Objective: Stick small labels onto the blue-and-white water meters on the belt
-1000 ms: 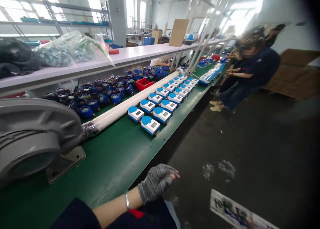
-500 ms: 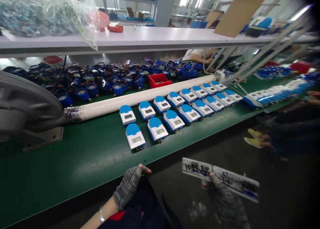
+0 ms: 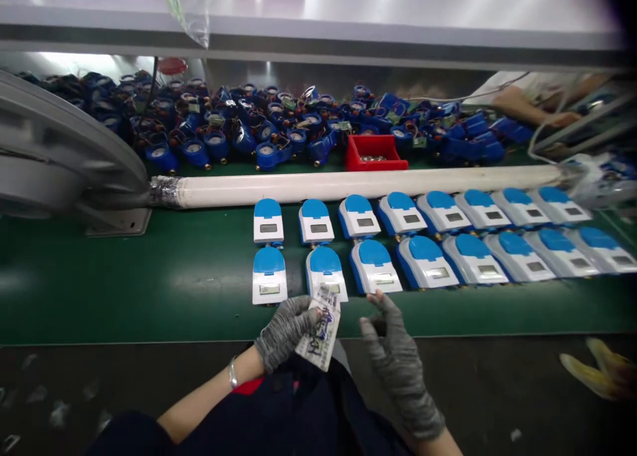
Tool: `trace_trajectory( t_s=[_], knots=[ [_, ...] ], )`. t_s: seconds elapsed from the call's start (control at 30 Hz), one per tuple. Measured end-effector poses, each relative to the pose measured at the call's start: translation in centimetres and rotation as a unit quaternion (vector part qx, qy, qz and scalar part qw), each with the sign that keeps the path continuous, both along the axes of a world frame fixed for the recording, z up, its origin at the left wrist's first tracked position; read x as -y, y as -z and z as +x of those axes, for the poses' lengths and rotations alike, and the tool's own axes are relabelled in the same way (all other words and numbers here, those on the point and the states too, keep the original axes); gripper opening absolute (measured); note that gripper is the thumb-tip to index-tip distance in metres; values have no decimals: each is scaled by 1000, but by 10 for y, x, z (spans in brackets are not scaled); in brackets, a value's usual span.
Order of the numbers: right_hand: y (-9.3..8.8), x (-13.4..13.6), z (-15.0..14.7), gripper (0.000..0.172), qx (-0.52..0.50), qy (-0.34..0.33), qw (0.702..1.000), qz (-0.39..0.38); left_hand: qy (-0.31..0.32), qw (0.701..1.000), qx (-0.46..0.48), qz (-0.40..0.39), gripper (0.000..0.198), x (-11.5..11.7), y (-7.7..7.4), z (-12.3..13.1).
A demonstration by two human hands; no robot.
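Note:
My left hand point(image 3: 284, 330), in a grey fingerless glove, grips a strip of printed labels point(image 3: 320, 328) at the near edge of the green belt point(image 3: 149, 277). My right hand point(image 3: 391, 340), also gloved, hovers beside the strip with fingers apart and holds nothing. Just beyond both hands lie two rows of white meters with blue caps point(image 3: 324, 271). The nearest ones sit right above the label strip.
A white tube point(image 3: 368, 182) runs along the belt behind the meters, joined to a grey blower housing point(image 3: 54, 151) at left. Behind it lie several dark blue meter bodies point(image 3: 263, 134) and a red bin point(image 3: 373, 152). Another person's arm point(image 3: 527, 104) rests at far right. A white shelf point(image 3: 348, 11) hangs overhead.
The view swung left and down onto the belt. The label strip passed from my right hand to my left, and both hands came together at the belt's near edge.

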State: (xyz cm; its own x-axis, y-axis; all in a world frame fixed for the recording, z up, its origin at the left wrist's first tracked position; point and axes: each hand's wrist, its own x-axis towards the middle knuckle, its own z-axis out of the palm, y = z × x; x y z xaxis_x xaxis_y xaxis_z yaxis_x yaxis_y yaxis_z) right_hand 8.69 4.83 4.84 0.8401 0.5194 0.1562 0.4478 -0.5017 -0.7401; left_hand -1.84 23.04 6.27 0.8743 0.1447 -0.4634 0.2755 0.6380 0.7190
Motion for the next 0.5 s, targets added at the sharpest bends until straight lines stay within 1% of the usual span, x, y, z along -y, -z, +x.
trace_trajectory(
  t_s=[0.03,0.1,0.13,0.17,0.2,0.27,0.33,0.37,0.43,0.5],
  knots=[
    [-2,-1,8,48,48,-29,998,-19,-10,1000,8,-16,45,-1,-4,8],
    [-6,-7,23,51,125,-103,986,-47,-20,999,36,-31,45,-4,-13,22],
    [-8,-10,30,51,135,-125,982,-47,-22,998,46,-31,45,-4,-18,27],
    [-9,-14,37,52,127,-129,983,-38,-29,998,49,-24,45,-5,-22,33],
    [-9,-17,44,53,102,-116,988,-21,-42,998,44,-12,46,-5,-25,38],
    [-8,-23,60,53,8,-78,996,31,-82,996,29,23,47,-6,-28,47],
    [-8,-28,77,50,-116,-61,988,82,-127,990,18,65,47,-6,-27,55],
    [-9,-31,85,49,-176,-69,977,99,-147,985,12,85,49,-7,-26,59],
    [-14,-37,99,47,-283,-112,945,119,-173,977,4,123,52,-8,-22,66],
    [-22,-44,111,39,-380,-171,900,130,-168,973,15,157,53,-9,-20,71]
  ],
)
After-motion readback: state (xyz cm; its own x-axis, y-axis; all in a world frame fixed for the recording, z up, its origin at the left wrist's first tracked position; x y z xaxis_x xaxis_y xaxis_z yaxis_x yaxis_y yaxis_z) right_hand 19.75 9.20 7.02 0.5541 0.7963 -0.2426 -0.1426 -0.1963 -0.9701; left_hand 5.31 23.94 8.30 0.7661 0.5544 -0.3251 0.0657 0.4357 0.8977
